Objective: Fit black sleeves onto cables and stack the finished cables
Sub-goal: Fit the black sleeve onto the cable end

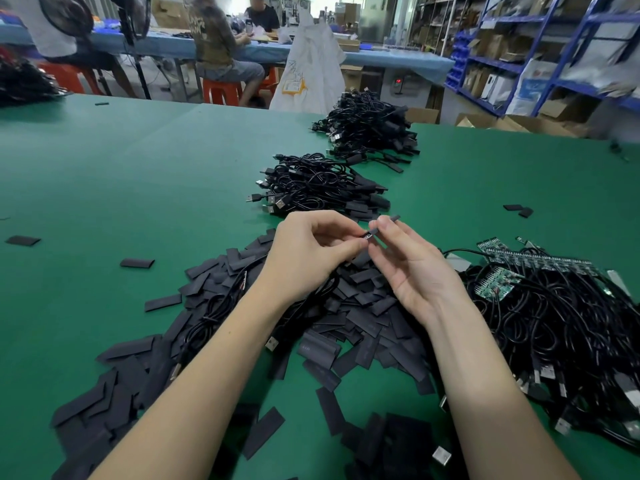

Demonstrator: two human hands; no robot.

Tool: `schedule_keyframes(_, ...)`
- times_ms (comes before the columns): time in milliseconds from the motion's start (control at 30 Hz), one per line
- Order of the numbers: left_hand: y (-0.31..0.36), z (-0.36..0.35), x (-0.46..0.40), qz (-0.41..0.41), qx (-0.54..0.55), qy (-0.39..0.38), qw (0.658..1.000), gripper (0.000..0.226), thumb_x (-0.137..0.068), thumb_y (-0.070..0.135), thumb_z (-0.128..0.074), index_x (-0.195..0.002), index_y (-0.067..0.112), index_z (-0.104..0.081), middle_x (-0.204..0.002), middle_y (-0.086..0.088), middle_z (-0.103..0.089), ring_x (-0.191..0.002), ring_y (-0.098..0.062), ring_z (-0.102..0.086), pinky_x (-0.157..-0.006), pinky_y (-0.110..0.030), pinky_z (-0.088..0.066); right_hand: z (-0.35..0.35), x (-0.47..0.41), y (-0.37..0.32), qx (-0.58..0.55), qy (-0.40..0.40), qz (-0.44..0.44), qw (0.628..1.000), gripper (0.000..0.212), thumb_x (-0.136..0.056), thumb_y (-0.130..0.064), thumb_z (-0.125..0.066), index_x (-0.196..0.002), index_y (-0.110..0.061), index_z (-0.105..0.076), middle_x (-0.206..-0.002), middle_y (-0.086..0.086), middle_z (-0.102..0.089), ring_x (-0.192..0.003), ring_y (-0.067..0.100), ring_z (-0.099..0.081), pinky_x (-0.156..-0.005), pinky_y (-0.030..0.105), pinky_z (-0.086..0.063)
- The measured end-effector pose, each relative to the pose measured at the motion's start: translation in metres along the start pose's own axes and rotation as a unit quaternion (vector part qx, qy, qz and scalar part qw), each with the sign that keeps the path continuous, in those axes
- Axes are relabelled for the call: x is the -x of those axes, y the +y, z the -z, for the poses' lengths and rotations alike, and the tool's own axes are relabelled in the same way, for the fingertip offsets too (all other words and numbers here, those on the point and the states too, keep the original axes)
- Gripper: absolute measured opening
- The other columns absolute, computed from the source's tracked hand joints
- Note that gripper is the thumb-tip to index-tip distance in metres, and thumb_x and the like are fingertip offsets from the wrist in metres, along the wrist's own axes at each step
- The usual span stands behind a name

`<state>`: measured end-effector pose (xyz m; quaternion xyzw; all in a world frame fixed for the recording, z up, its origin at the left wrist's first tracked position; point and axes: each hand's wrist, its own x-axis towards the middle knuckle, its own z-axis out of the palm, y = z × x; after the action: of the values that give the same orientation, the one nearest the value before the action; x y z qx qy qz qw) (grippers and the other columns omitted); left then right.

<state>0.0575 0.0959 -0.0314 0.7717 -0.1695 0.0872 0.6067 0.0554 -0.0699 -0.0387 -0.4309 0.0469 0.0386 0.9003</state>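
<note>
Your left hand (308,251) and right hand (408,261) meet just above the heap of loose sleeves (277,306). Your left fingers (349,245) pinch the end of a cable (214,310), and your right fingers (381,223) pinch one sleeve (389,221) at that end. The sleeve looks only partly on, so this cable is mid-fit.

Beyond the sleeve heap, two stacks of finished cables lie on the table (138,168): the near stack (322,188) just past your hands, the far stack (370,129) behind it. To the right of the sleeve heap, a big tangle of bare cables (554,323) with green boards (540,263) waits, and it looks larger than either stack. So I judge you roughly midway, with much left.

One sleeve in the heap carries faint print, too small to read. The white bag (308,71) beyond the far stack has yellow markings, also unreadable.
</note>
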Motion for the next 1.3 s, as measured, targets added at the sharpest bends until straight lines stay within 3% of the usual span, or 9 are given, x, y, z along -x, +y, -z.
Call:
schedule_keyframes(133, 0.0, -0.002, 0.0, 0.002, 0.006, 0.0, 1.0, 0.011, -0.083, 0.011, -0.083, -0.093, 0.011, -0.079, -0.082, -0.002, -0.078, -0.081, -0.028, -0.074, -0.079, -0.032, -0.061, -0.003, 0.002, 0.001, 0.006, 0.008, 0.007, 1.0, 0.006, -0.07, -0.017, -0.081, -0.075, -0.015, -0.082, -0.088, 0.004, -0.078, -0.082, 0.01, -0.075, -0.07, 0.018, -0.057)
schedule_keyframes(367, 0.002, -0.002, 0.001, -0.003, 0.009, 0.008, 1.0, 0.011, -0.082, 0.01, -0.083, -0.092, 0.01, -0.08, -0.083, 0.0, -0.078, -0.08, -0.024, -0.075, -0.082, -0.041, -0.062, -0.006, 0.004, 0.002, 0.022, 0.004, 0.01, 1.0, 0.008, -0.069, -0.019, -0.081, -0.076, -0.015, -0.083, -0.089, 0.004, -0.078, -0.08, 0.01, -0.075, -0.069, 0.018, -0.058)
schedule_keyframes(500, 0.003, -0.001, 0.001, -0.009, 0.009, 0.003, 1.0, 0.011, -0.082, 0.012, -0.084, -0.092, 0.012, -0.079, -0.082, 0.0, -0.078, -0.078, -0.021, -0.074, -0.079, -0.031, -0.061, -0.007, 0.005, 0.0, 0.039, 0.007, 0.014, 0.999, 0.01, -0.068, -0.02, -0.081, -0.076, -0.015, -0.082, -0.089, 0.004, -0.078, -0.082, 0.01, -0.075, -0.069, 0.018, -0.058)
schedule_keyframes(633, 0.002, 0.003, 0.001, 0.01, 0.01, -0.027, 1.0, 0.015, -0.082, 0.015, -0.084, -0.095, 0.015, -0.078, -0.084, -0.01, -0.075, -0.074, -0.017, -0.068, -0.077, -0.025, -0.056, -0.006, 0.005, 0.001, 0.018, 0.031, 0.019, 0.999, 0.027, -0.067, -0.018, -0.082, -0.09, -0.006, -0.075, -0.088, 0.007, -0.078, -0.08, 0.012, -0.074, -0.068, 0.019, -0.058)
schedule_keyframes(733, 0.001, 0.002, 0.0, 0.011, 0.016, -0.009, 1.0, 0.01, -0.083, 0.009, -0.082, -0.09, 0.01, -0.075, -0.081, -0.01, -0.076, -0.079, -0.026, -0.074, -0.077, -0.028, -0.06, -0.006, 0.004, 0.0, 0.021, 0.028, 0.019, 0.999, 0.022, -0.067, -0.018, -0.083, -0.085, -0.007, -0.078, -0.088, 0.008, -0.077, -0.079, 0.012, -0.075, -0.068, 0.02, -0.059)
schedule_keyframes(967, 0.0, 0.001, 0.0, 0.001, 0.023, 0.01, 1.0, 0.007, -0.083, 0.005, -0.081, -0.087, 0.007, -0.076, -0.079, -0.008, -0.076, -0.076, -0.025, -0.075, -0.072, -0.022, -0.058, -0.009, 0.005, 0.004, 0.071, 0.014, 0.022, 0.997, 0.01, -0.068, -0.021, -0.082, -0.075, -0.014, -0.081, -0.091, 0.006, -0.078, -0.082, 0.011, -0.075, -0.071, 0.019, -0.058)
schedule_keyframes(1033, 0.001, 0.0, 0.0, 0.002, 0.021, 0.015, 1.0, 0.007, -0.083, 0.005, -0.081, -0.088, 0.007, -0.076, -0.079, -0.008, -0.076, -0.076, -0.024, -0.075, -0.073, -0.023, -0.058, -0.011, 0.004, 0.005, 0.083, 0.017, 0.039, 0.996, 0.012, -0.07, -0.021, -0.082, -0.081, -0.015, -0.081, -0.09, 0.006, -0.078, -0.083, 0.012, -0.074, -0.072, 0.02, -0.058)
schedule_keyframes(1167, 0.002, -0.002, 0.0, 0.013, 0.016, 0.034, 0.999, 0.006, -0.084, 0.008, -0.081, -0.088, 0.009, -0.077, -0.08, -0.008, -0.077, -0.076, -0.02, -0.074, -0.072, -0.021, -0.056, -0.011, 0.003, 0.007, 0.068, 0.02, 0.102, 0.992, 0.033, -0.081, -0.015, -0.078, -0.114, -0.02, -0.071, -0.097, 0.01, -0.078, -0.085, 0.017, -0.071, -0.076, 0.025, -0.059)
schedule_keyframes(1300, 0.001, -0.003, 0.0, 0.015, -0.016, 0.045, 0.999, 0.004, -0.084, 0.013, -0.081, -0.086, 0.012, -0.077, -0.078, -0.004, -0.076, -0.072, -0.013, -0.071, -0.071, -0.02, -0.056, -0.011, 0.004, 0.008, 0.082, 0.03, 0.133, 0.987, 0.023, -0.085, -0.011, -0.076, -0.107, -0.019, -0.075, -0.097, 0.011, -0.078, -0.083, 0.016, -0.072, -0.076, 0.026, -0.059)
